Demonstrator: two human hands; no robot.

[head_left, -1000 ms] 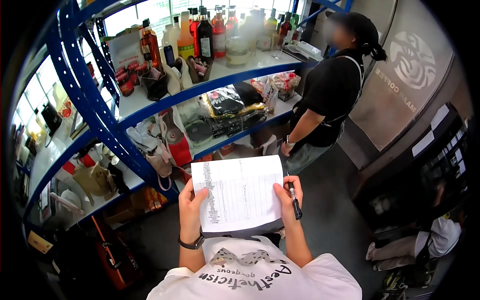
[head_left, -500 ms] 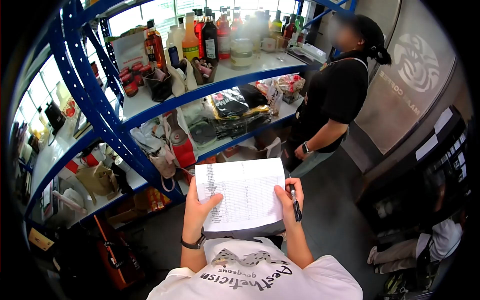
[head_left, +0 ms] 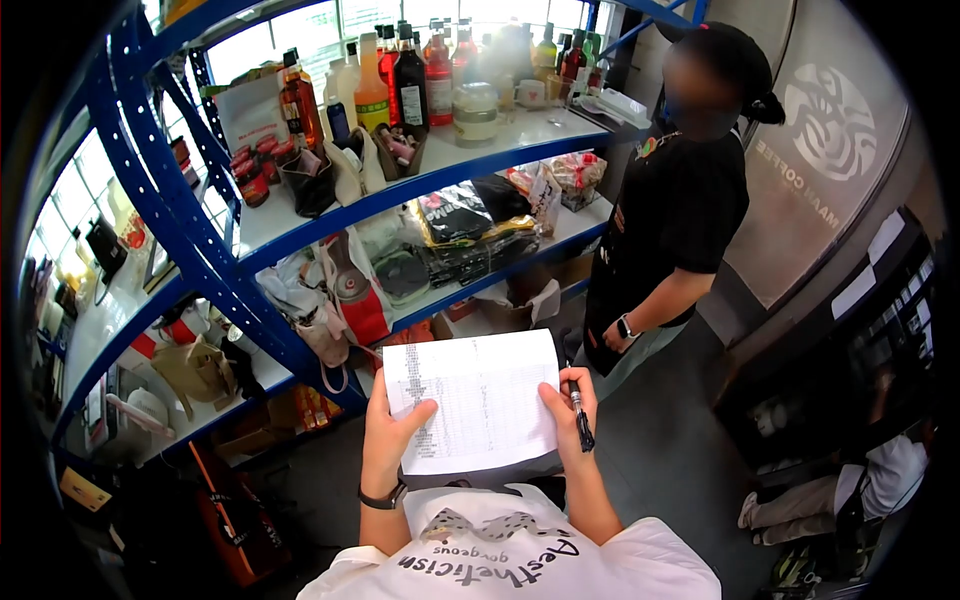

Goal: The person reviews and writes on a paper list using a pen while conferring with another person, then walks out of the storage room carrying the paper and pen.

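A printed sheet of paper (head_left: 475,400) with a table of rows is held out in front of my chest, gripped at both sides. My left hand (head_left: 390,425) pinches its left edge, thumb on top and fingers underneath. At the right edge, my right hand (head_left: 572,415) grips the paper with the thumb on its face. A dark pen (head_left: 580,418) sits in the fingers of that same hand, pointing down toward me. The print is too small to read, and whether more sheets lie beneath I cannot tell.
A blue metal shelf (head_left: 390,195) ahead carries several bottles (head_left: 410,85), jars (head_left: 250,180) and packaged goods (head_left: 470,215). Another person (head_left: 680,190) in black stands at the right of it. Farther right are a door (head_left: 815,160) and a seated or bent person (head_left: 880,490).
The paper and both my hands have shifted slightly left and down in view. The person in black has turned more toward me and leaned closer.
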